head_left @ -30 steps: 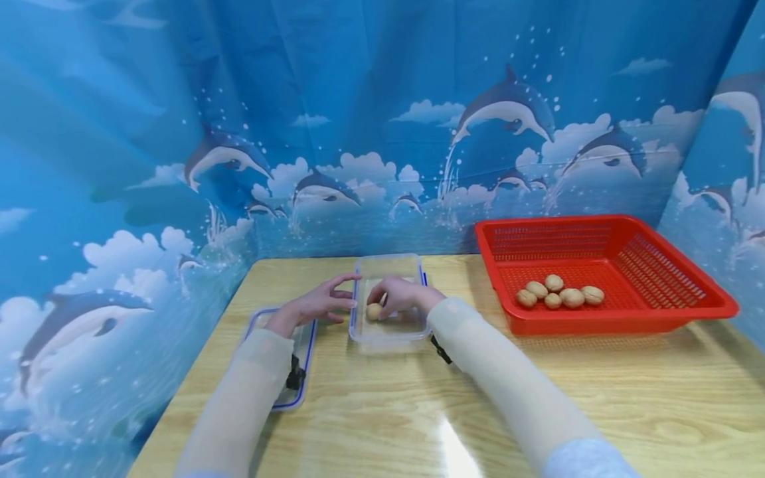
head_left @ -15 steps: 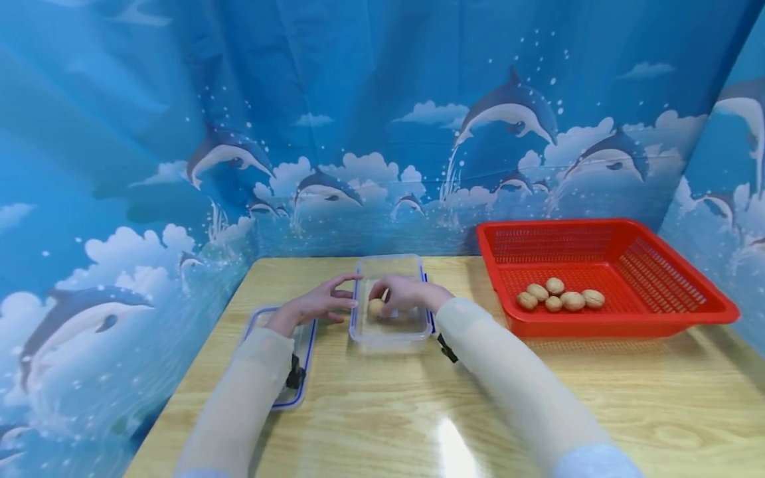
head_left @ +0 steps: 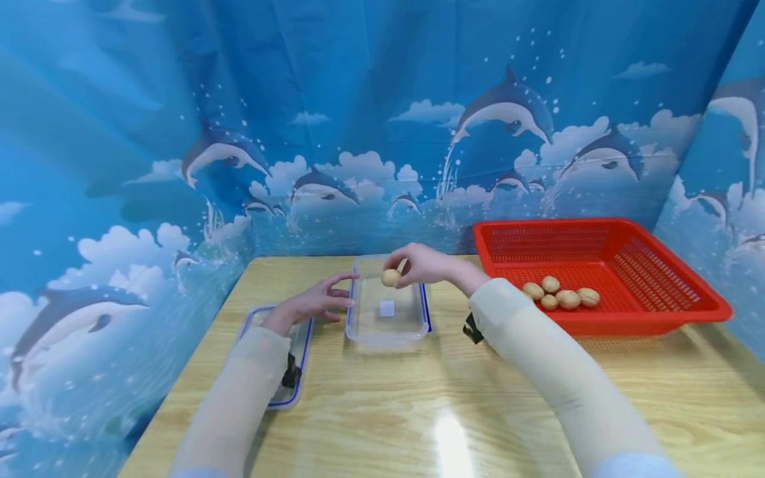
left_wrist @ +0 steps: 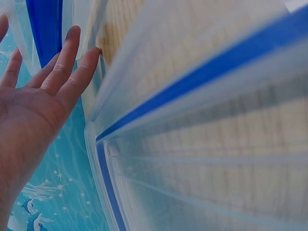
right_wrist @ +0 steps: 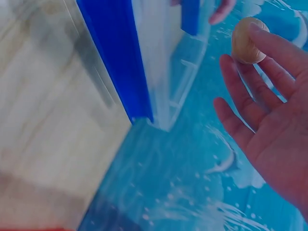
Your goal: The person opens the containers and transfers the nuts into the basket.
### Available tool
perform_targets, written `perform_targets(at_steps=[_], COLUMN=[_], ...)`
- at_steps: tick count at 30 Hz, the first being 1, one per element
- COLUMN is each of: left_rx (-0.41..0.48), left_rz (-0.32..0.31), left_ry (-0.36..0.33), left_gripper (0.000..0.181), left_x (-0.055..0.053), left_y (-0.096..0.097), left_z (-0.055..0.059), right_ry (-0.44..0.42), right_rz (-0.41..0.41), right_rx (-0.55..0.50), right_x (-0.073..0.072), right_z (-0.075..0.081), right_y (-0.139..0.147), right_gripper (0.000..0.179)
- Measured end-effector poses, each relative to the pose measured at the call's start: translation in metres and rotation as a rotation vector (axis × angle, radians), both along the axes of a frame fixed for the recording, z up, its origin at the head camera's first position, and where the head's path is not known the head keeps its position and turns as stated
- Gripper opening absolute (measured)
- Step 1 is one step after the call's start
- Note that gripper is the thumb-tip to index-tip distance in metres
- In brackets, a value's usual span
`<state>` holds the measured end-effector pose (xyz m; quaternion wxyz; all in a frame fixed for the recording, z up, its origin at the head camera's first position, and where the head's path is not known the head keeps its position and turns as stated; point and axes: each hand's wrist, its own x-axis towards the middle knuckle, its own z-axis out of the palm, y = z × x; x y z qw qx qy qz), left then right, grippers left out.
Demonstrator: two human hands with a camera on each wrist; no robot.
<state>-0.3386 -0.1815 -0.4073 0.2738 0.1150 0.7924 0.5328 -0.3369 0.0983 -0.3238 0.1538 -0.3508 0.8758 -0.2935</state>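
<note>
My right hand [head_left: 425, 264] pinches a walnut [head_left: 391, 278] between thumb and fingertips, over the far part of a clear plastic food container [head_left: 388, 336]. From the right wrist, the walnut [right_wrist: 248, 41] shows at the tips of the thumb and fingers, with the other fingers spread. My left hand [head_left: 312, 305] lies beside the container's left wall, fingers loosely spread, fingertips right at the rim. In the left wrist view that hand [left_wrist: 45, 101] has its palm showing and holds nothing. A small white square [head_left: 387, 309] shows at the container's bottom.
A blue-edged clear lid [head_left: 303, 352] lies on the wooden table [head_left: 370, 411], partly covered by my left forearm. To the right stands a red plastic basket [head_left: 633, 318] with several walnuts [head_left: 568, 300]. A dolphin-print curtain [head_left: 358, 99] hangs behind the table.
My right hand has risen out of the container with the walnut, moving up and to the right, which uncovers the white square. The left hand stays where it was.
</note>
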Motion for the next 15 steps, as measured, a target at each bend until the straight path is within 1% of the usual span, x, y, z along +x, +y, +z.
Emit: perform_targets(at_steps=[5, 9, 15], left_rx=[0.004, 0.019, 0.024], left_rz=[-0.006, -0.016, -0.019], left_ry=[-0.004, -0.003, -0.004], left_gripper=[0.063, 0.063, 0.063], left_x=[0.001, 0.002, 0.004], left_y=[-0.001, -0.001, -0.001], left_z=[0.001, 0.001, 0.003], right_ry=[-0.002, -0.004, -0.003], right_rz=[-0.025, -0.065, -0.138], right_rx=[-0.020, -0.034, -0.034], right_x=[0.008, 0.013, 0.016], right_z=[0.017, 0.029, 0.037], right_y=[0.018, 0.038, 0.073], right_gripper=[0.034, 0.035, 0.036])
